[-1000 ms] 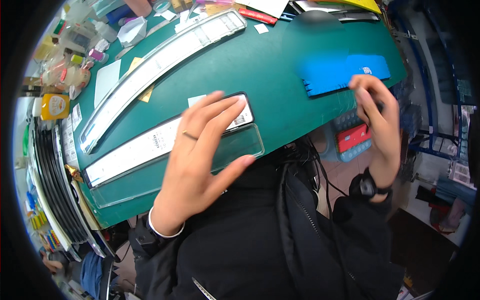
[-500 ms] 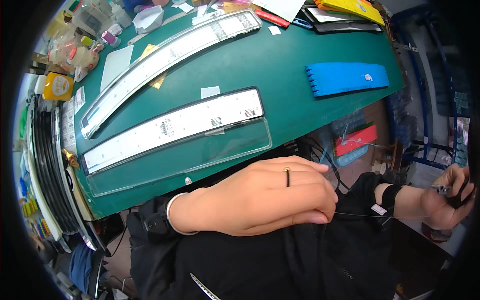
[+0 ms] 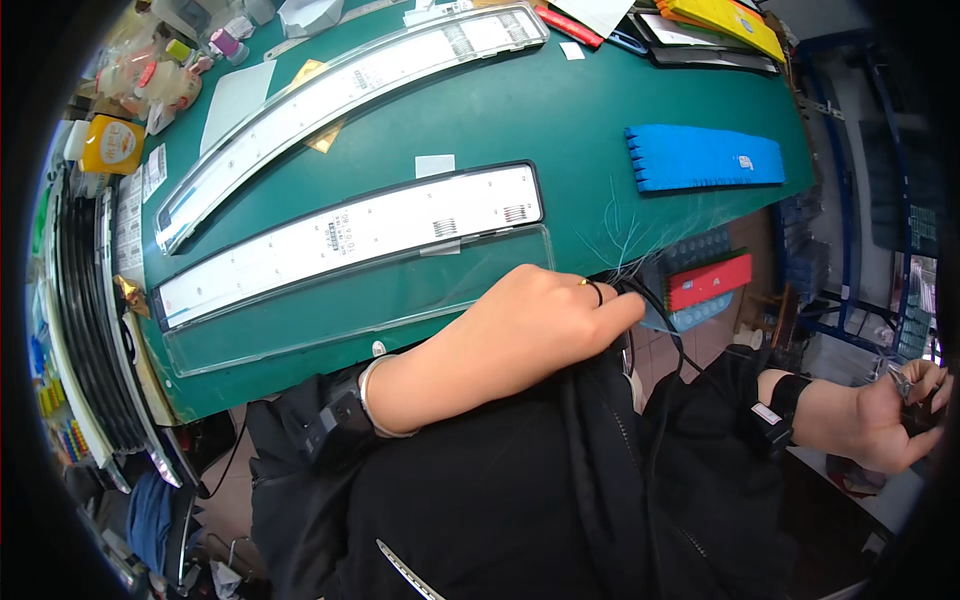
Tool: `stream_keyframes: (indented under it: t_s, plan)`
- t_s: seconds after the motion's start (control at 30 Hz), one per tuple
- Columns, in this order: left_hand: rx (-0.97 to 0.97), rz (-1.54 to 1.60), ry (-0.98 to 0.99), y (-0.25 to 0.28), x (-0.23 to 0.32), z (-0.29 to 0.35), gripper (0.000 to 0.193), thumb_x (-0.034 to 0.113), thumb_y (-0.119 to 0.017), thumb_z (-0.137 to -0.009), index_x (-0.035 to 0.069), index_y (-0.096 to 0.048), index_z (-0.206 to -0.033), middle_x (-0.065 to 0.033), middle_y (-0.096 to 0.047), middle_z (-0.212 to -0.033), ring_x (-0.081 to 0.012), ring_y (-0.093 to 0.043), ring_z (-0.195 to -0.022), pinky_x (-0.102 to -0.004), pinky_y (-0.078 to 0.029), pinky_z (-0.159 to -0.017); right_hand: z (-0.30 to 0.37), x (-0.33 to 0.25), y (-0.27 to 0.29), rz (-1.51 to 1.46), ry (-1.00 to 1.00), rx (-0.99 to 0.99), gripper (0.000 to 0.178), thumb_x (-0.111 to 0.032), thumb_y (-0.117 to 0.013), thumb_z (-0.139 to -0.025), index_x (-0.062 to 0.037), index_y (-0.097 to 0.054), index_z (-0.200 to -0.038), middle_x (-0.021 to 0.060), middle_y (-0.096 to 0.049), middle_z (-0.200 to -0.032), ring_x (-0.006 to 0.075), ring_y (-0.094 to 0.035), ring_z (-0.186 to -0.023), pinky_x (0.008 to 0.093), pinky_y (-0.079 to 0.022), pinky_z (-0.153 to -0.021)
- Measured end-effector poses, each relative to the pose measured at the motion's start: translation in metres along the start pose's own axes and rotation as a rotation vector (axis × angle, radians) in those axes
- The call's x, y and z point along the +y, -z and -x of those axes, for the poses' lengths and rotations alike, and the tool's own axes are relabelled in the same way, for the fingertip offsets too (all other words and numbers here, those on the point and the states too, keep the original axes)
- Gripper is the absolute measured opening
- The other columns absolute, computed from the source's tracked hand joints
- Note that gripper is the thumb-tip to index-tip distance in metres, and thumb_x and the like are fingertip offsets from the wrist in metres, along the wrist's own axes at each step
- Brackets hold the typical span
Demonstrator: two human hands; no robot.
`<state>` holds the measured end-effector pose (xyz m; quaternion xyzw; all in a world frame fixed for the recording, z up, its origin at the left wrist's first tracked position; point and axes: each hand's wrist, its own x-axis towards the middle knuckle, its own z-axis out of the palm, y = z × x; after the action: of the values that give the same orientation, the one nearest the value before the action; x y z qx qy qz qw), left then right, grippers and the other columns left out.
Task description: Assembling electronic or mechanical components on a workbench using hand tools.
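My left hand, with a dark ring and a bangle, is closed in a pinch at the table's front edge. Thin black cords come out at its fingertips and hang to the right. Fine clear threads fan out beyond them over the edge. At the far right my right hand is raised, its fingers bent round a small shiny metal piece. Blur near the rim hides its kind. Both forearms wear black straps or cuffs.
On the green table lie a long curved clear case, a white strip in an opened case and a blue notched card. A red card sits below the edge. Bottles crowd the left; folders stack at the back.
My left hand has moved slightly up and left, and its fingers have turned away. The black cords and clear threads now show beyond its fingertips. My right hand has shifted slightly.
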<state>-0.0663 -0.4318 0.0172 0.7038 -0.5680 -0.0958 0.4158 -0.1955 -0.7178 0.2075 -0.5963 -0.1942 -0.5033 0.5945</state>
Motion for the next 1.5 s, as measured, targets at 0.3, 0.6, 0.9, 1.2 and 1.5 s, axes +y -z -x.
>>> stream_keyframes:
  t_s: [0.3, 0.6, 0.9, 1.2, 1.5]
  plan:
    - [0.046, 0.492, -0.138, -0.003, 0.016, -0.009, 0.014, 0.024, -0.068, -0.095, 0.01, -0.064, -0.096, -0.0019, -0.065, -0.081, -0.0242, -0.064, -0.066, -0.0358, -0.048, -0.054, 0.014, 0.002, 0.015, 0.19, -0.078, 0.079, 0.014, -0.016, -0.055, -0.097, -0.0031, -0.05, -0.096, 0.0062, -0.043, -0.086, 0.0143, -0.039, -0.066, 0.0248, -0.031, -0.052]
    - [0.065, 0.569, -0.141, -0.002, 0.01, -0.008, 0.01, 0.011, -0.071, -0.091, 0.003, -0.072, -0.096, -0.0101, -0.074, -0.095, -0.0263, -0.072, -0.087, -0.0333, -0.056, -0.072, 0.003, -0.021, 0.058, 0.346, 0.112, 0.248, 0.012, -0.004, -0.049, -0.092, 0.0045, -0.057, -0.092, 0.0119, -0.044, -0.085, 0.0205, -0.033, -0.072, 0.0319, -0.028, -0.064]
    - [0.124, 0.503, 0.06, -0.005, 0.012, -0.012, 0.011, 0.002, -0.06, -0.098, 0.002, -0.064, -0.108, -0.0099, -0.074, -0.091, -0.0221, -0.075, -0.08, -0.0305, -0.057, -0.069, 0.0, -0.027, 0.05, 0.478, 0.228, 0.33, 0.016, -0.006, -0.05, -0.093, 0.0057, -0.06, -0.097, 0.013, -0.045, -0.086, 0.0202, -0.035, -0.075, 0.033, -0.028, -0.063]
    - [0.011, 0.941, 0.188, 0.001, 0.024, -0.012, 0.009, 0.009, -0.043, -0.107, 0.001, -0.046, -0.105, -0.0166, -0.067, -0.107, -0.0216, -0.07, -0.101, -0.0335, -0.056, -0.085, 0.01, -0.004, 0.026, 0.623, 0.156, 0.22, 0.028, -0.029, -0.059, -0.102, -0.0012, -0.06, -0.105, 0.0031, -0.054, -0.085, 0.0111, -0.05, -0.072, 0.0252, -0.039, -0.052]
    - [0.144, 1.142, -0.057, -0.014, -0.002, -0.006, 0.011, 0.013, -0.048, -0.104, 0.006, -0.04, -0.103, -0.0176, -0.066, -0.103, -0.0267, -0.067, -0.105, -0.0395, -0.055, -0.093, 0.004, -0.034, 0.073, 0.492, 0.158, 0.296, 0.023, -0.018, -0.052, -0.098, 0.0017, -0.059, -0.105, 0.009, -0.047, -0.089, 0.0168, -0.04, -0.074, 0.0309, -0.032, -0.06]
